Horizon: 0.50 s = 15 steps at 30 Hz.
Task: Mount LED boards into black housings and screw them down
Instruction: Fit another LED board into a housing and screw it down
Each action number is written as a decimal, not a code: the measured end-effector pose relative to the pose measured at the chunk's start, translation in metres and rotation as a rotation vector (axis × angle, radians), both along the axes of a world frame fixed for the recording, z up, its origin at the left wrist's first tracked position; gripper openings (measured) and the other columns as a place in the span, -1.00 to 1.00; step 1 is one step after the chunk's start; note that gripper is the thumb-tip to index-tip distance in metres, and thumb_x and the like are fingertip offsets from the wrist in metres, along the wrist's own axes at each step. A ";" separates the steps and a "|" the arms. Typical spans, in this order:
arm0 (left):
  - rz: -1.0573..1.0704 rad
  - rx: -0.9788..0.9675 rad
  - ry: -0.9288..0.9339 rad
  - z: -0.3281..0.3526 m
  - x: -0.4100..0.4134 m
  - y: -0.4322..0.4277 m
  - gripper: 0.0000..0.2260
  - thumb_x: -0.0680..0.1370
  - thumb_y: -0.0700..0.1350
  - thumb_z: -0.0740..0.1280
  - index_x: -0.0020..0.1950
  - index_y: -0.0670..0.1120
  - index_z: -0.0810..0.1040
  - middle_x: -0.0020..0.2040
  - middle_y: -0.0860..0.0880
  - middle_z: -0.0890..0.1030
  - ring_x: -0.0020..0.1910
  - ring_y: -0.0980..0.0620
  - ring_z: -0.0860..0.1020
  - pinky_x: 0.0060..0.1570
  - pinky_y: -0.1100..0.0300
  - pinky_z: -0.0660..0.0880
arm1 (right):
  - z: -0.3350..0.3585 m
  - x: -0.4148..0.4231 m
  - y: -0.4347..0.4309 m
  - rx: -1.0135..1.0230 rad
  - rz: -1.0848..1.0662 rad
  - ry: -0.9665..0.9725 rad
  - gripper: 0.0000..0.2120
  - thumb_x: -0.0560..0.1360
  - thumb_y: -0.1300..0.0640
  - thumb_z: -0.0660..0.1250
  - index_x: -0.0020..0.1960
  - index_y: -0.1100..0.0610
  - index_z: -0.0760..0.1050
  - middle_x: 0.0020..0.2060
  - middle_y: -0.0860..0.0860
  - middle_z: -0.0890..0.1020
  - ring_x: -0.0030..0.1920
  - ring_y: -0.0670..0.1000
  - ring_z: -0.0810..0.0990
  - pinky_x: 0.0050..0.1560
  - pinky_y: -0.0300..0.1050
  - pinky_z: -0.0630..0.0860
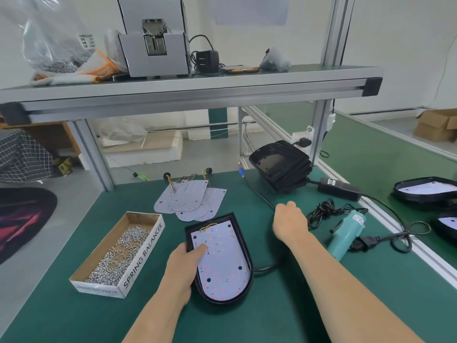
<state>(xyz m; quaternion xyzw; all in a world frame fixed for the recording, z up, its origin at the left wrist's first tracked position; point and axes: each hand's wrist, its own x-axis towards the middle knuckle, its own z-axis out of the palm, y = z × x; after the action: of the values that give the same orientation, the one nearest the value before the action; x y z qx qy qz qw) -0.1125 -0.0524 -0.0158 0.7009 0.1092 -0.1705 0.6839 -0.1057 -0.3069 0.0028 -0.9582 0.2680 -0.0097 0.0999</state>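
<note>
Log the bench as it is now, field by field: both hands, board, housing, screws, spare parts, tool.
left grip: holds black housing at its left edge, thumb on LED board
right grip: over the mat, fingers hidden
LED board: lies inside the housing
screws: loose in cardboard box, left of housing
spare boards: overlapping pile behind housing
empty housings: stacked, far right
teal power tool: lying on mat, right

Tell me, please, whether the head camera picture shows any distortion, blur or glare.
Head view: the wide lens bows the shelf rail. Head view: light is soft, with faint shadow beside the black housing. Head view: the right hand looks slightly smeared; the stacked housings show a mild sheen.
</note>
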 end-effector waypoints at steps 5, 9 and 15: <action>0.049 -0.071 0.048 0.001 0.001 -0.001 -0.87 0.64 -0.23 0.28 0.16 -0.20 0.53 0.09 -0.21 0.68 0.07 -0.23 0.66 0.15 -0.22 0.56 | -0.005 -0.021 0.012 0.036 0.091 0.019 -0.64 0.54 0.28 0.18 0.31 0.13 0.46 0.17 0.13 0.41 0.13 0.18 0.51 0.05 -0.01 0.47; 0.077 -0.141 0.058 0.005 -0.004 -0.007 -0.90 0.67 -0.16 0.25 0.14 -0.10 0.52 0.12 -0.16 0.66 0.12 -0.21 0.63 0.20 -0.24 0.53 | -0.009 -0.048 0.026 0.214 0.088 -0.048 -0.54 0.54 0.28 0.14 0.39 0.01 0.42 0.17 0.08 0.39 0.17 0.16 0.52 0.04 -0.04 0.43; -0.025 -0.203 0.025 0.018 -0.017 -0.026 -0.89 0.68 -0.08 0.23 0.12 -0.03 0.53 0.10 -0.09 0.69 0.10 -0.15 0.66 0.19 -0.24 0.55 | -0.022 -0.093 0.043 0.634 0.045 -0.336 -0.60 0.48 0.44 0.13 0.10 0.08 0.57 0.10 0.05 0.58 0.12 0.08 0.56 0.18 -0.13 0.43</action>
<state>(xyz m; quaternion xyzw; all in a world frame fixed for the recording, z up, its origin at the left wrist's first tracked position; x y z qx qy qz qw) -0.1291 -0.0779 0.0023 0.6270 0.0911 -0.1983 0.7478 -0.1991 -0.2639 -0.0189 -0.8702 0.2162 -0.0814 0.4351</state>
